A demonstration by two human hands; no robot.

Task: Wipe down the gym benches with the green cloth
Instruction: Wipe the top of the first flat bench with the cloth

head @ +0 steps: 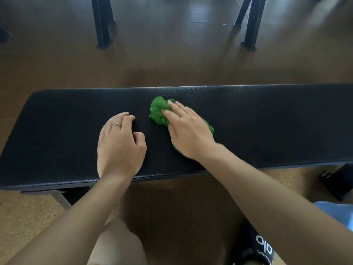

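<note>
Pressing the green cloth [159,111] flat-fingered, right hand [188,131]; left hand [119,144] rests loosely curled, empty, on the surface [267,119] — bunched cloth could skip patches.

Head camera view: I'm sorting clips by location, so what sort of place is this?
Most likely a gym. A long black padded bench stands on brown, rubber-like flooring, and black metal equipment legs rise behind it.
</note>
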